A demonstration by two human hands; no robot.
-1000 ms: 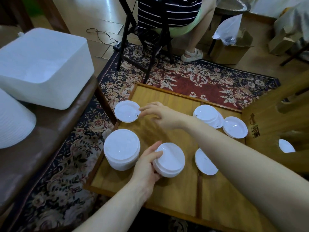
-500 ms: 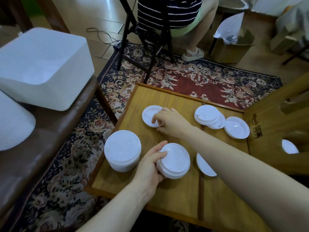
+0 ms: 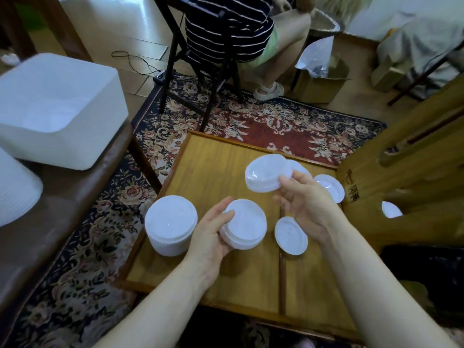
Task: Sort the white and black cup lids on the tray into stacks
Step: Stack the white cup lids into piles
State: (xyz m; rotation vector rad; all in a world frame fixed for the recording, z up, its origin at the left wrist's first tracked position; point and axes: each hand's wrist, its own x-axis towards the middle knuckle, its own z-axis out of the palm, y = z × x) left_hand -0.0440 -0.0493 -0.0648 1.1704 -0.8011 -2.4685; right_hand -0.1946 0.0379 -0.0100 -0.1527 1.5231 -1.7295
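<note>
A wooden tray (image 3: 206, 172) lies on the carpet. My left hand (image 3: 209, 234) grips a short stack of white lids (image 3: 247, 223) just above the tray, thumb on top. My right hand (image 3: 305, 202) pinches a single white lid (image 3: 266, 175), raised and tilted above the tray's middle. A taller stack of white lids (image 3: 170, 223) stands at the tray's left edge. One loose white lid (image 3: 290, 236) lies flat below my right hand. More white lids (image 3: 331, 188) lie at the tray's far right, partly hidden by my right hand. No black lid is visible.
A white foam box (image 3: 57, 109) sits on a brown bench at the left. A wooden stool (image 3: 401, 177) stands at the right with a white lid (image 3: 390, 209) under it. A person sits on a black folding chair (image 3: 200, 71) beyond the tray.
My right hand picked the lid off the tray's far left part and lifted it toward the middle. My left hand raised its short stack slightly.
</note>
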